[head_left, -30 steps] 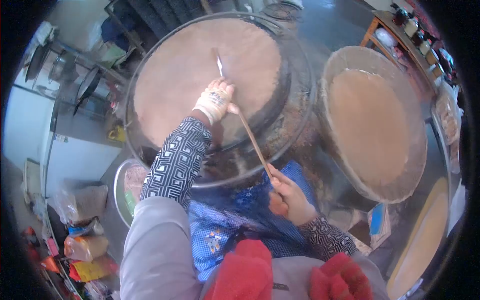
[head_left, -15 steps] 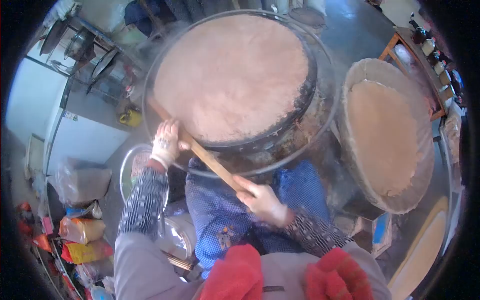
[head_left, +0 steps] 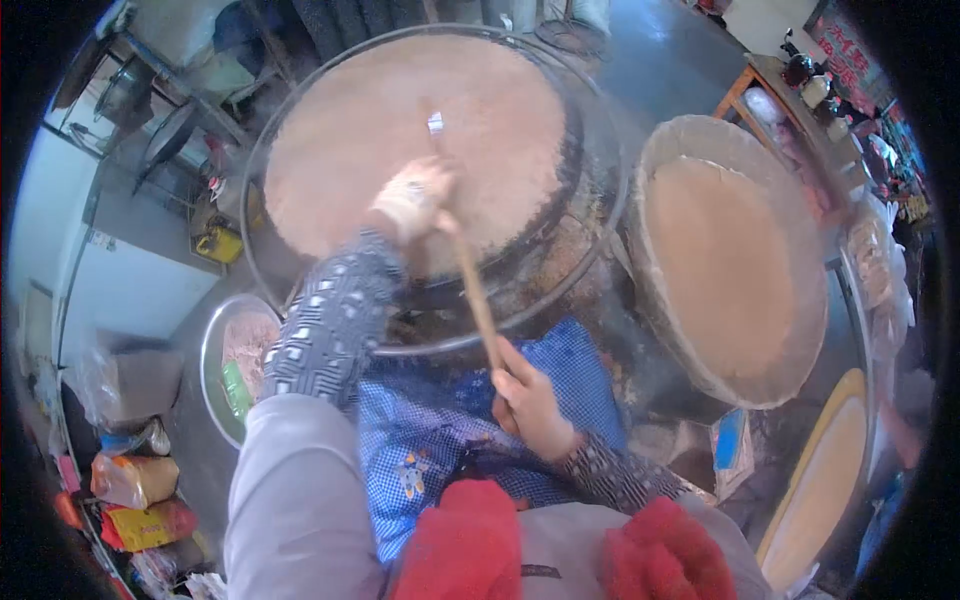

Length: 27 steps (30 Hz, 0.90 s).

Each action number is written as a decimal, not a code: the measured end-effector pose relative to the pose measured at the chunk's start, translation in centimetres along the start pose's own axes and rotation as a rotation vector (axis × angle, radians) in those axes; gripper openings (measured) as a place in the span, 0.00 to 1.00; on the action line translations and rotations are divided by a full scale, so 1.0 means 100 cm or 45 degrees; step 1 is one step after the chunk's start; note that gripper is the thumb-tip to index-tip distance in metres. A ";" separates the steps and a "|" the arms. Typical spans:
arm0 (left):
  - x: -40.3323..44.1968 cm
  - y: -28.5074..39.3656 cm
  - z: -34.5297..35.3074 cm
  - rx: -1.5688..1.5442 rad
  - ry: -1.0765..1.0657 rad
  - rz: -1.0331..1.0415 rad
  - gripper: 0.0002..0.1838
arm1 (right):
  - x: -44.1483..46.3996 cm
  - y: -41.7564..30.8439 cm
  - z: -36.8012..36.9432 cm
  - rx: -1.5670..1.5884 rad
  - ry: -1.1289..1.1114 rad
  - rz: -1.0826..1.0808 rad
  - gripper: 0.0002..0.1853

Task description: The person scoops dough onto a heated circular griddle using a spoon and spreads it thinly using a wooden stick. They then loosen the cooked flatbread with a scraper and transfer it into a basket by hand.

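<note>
A long wooden tool [head_left: 470, 285] runs from my lap up over a large round pan [head_left: 575, 160] covered with pale pinkish-brown batter [head_left: 350, 130]. My left hand [head_left: 415, 195], in a whitish fingerless glove and blurred by motion, is closed round the tool's upper part above the near side of the batter. Below the pan's near rim, my right hand [head_left: 533, 405] grips the lower end. The tool's far end is blurred over the batter's middle. Haze hangs over the pan.
At the right stands a large oval tub [head_left: 815, 310] of brown batter, with a long yellowish board [head_left: 815, 480] below it. A metal basin [head_left: 210, 365] lies left of my knees. Bagged goods [head_left: 140, 480] are at the lower left, and a wooden shelf [head_left: 770, 85] with jars is upper right.
Since half a second ago, my left hand and the tool's far end have swung from the pan's near left edge up over the batter. My right hand still grips the lower end. The view has shifted.
</note>
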State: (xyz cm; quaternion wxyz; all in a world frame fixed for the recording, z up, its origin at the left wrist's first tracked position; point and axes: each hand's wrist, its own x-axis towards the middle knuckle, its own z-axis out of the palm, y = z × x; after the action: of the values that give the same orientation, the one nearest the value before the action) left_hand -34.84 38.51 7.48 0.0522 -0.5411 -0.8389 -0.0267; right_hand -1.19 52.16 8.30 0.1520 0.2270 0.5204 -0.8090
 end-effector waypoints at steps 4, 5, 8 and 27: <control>-0.082 0.027 -0.045 0.101 0.076 -0.528 0.40 | 0.014 -0.031 -0.026 -0.212 -0.118 -0.008 0.26; -0.111 0.034 -0.043 0.083 0.252 -0.528 0.37 | 0.017 -0.025 -0.046 -0.353 -0.042 -0.282 0.26; -0.197 0.069 -0.044 -0.148 0.412 -0.554 0.27 | 0.020 -0.032 -0.104 -0.154 0.223 -0.305 0.25; -0.143 0.247 0.015 -0.405 0.726 -0.604 0.23 | -0.020 0.001 -0.031 -0.593 -0.143 -0.244 0.22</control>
State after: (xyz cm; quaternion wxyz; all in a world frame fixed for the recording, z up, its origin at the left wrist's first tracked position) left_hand -6.58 35.97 4.01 0.1908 -0.3048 -0.8778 -0.3165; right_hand 1.19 54.93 8.20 0.1515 0.0902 0.7025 -0.6895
